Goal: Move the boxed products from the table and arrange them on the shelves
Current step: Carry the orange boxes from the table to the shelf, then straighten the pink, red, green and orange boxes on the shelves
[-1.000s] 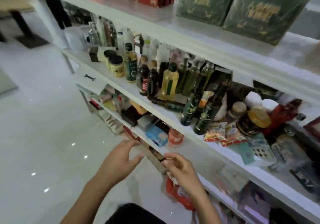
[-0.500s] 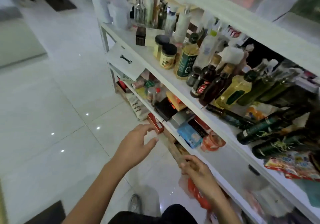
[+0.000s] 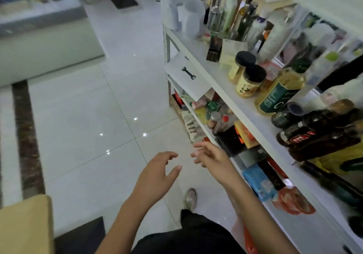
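Note:
Both hands hang over the white floor in front of the shelf unit. My left hand (image 3: 157, 172) is open with fingers spread and holds nothing. My right hand (image 3: 211, 156) is also open and empty, close to the front edge of the lower shelf (image 3: 200, 124). That lower shelf carries boxed products: a black and orange box (image 3: 238, 140), a dark long box (image 3: 272, 173) and a blue packet (image 3: 259, 182). The long brown box that I held a moment ago is not in my hands; I cannot tell which shelf item it is.
The middle shelf (image 3: 222, 83) holds jars with black lids (image 3: 250, 81), oil bottles (image 3: 280, 92) and dark sauce bottles (image 3: 314, 134). A white card with a wrench symbol (image 3: 188, 75) hangs from its edge. A tan table corner (image 3: 25, 224) sits at lower left. My shoe (image 3: 190, 198) is below.
The long brown box has left my hands; both are now open and drawn back from the shelf. The view has swung left and down toward the floor and the tan table corner.

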